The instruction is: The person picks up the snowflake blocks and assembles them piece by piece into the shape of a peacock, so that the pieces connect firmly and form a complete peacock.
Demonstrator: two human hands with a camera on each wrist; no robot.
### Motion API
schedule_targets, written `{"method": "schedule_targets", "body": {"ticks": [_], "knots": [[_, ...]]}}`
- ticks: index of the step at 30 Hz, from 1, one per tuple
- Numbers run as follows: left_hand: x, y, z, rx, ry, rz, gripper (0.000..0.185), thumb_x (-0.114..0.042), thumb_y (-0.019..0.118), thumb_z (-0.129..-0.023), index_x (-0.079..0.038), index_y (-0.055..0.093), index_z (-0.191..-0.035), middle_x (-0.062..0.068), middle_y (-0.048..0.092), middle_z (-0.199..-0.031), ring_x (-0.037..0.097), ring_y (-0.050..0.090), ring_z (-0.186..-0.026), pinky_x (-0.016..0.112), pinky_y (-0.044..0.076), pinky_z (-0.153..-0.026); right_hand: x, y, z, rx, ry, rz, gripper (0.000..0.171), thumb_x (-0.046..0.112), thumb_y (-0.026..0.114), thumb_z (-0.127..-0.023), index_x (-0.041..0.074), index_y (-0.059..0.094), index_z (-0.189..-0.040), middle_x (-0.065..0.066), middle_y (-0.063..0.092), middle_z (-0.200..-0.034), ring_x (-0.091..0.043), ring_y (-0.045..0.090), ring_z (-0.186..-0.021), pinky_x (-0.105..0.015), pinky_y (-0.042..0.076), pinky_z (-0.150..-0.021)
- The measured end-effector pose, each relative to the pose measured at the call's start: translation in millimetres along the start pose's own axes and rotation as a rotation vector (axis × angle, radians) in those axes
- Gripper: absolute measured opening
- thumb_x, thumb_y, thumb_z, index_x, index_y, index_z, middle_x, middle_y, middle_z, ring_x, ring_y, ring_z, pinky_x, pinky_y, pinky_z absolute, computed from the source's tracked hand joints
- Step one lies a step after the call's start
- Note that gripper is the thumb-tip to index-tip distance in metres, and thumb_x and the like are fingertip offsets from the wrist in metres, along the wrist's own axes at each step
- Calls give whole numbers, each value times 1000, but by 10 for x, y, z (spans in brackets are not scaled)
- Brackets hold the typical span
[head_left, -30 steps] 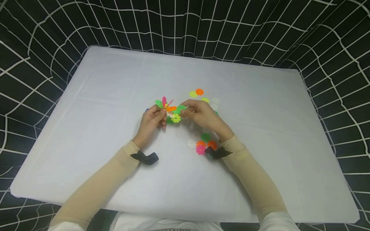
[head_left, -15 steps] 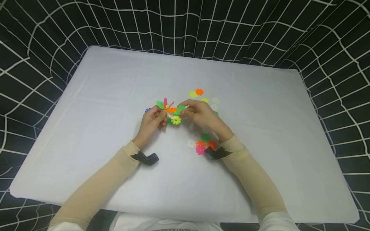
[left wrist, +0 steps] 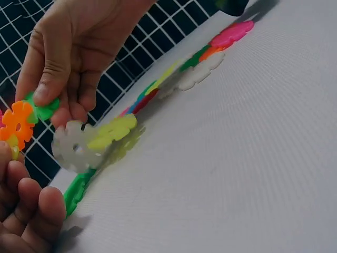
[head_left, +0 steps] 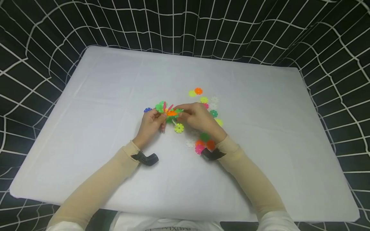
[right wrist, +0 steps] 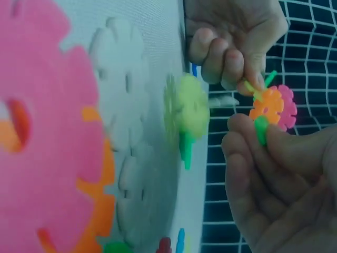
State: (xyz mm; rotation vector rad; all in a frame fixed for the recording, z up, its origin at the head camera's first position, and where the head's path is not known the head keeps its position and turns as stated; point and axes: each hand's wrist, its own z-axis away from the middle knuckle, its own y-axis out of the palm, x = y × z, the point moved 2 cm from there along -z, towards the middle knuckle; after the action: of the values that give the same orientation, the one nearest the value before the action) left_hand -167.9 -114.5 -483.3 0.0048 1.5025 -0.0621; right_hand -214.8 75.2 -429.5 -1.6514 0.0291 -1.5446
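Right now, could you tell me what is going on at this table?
A person is joining colourful plastic snowflake discs over a white table. Both hands hold one small cluster of linked discs just above the cloth: the left hand grips its left side, and the right hand pinches a green disc next to the cluster's orange disc. A yellow-green disc hangs at the cluster's near side. Loose discs lie scattered by the right wrist and beyond the hands.

Two hands (head_left: 150,123), one joined cluster of plastic flower discs (head_left: 169,113), about a dozen loose discs (head_left: 198,91), one white table (head_left: 115,80)
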Motion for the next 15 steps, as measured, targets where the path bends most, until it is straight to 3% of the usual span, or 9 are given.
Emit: {"method": "schedule_targets", "body": {"ticks": [2,5,8,11,15], "knots": [[5,-5,4,1,-5,7,15,-7,55,-103,7,58,-106,3,56,-70,11,54,-57,22,51,-56,-10,12,-14,25,6,-41,31,8,62,-98,13,70,-128,-4,79,-95,-13,72,-79,-24,40,-61],[7,-12,6,7,-8,49,16,-10,53,-105,6,55,-107,1,56,-72,11,55,-60,23,53,-57,-28,-1,-35,67,35,-117,35,12,62,-100,13,64,-135,-5,79,-101,-16,75,-94,-30,52,-84],[3,-20,4,8,-7,123,12,-12,49,-107,-1,52,-104,0,57,-74,11,56,-63,25,55,-58,-32,-37,-42,80,81,-138,37,24,63,-101,14,60,-137,-7,78,-105,-21,74,-101,-41,52,-100],[-2,-32,-1,-4,-14,227,11,-14,46,-108,-9,49,-99,-1,55,-75,11,55,-64,24,55,-57,-46,-56,-34,107,133,-33,35,37,62,-100,16,64,-129,-5,75,-105,-23,70,-100,-44,54,-94],[-5,-53,-16,-21,-33,344,14,-18,47,-108,-11,49,-96,-2,52,-75,11,50,-66,23,53,-57,-65,18,-12,235,144,161,35,44,66,-96,17,65,-118,-1,68,-105,-19,61,-96,-35,54,-84]]}}
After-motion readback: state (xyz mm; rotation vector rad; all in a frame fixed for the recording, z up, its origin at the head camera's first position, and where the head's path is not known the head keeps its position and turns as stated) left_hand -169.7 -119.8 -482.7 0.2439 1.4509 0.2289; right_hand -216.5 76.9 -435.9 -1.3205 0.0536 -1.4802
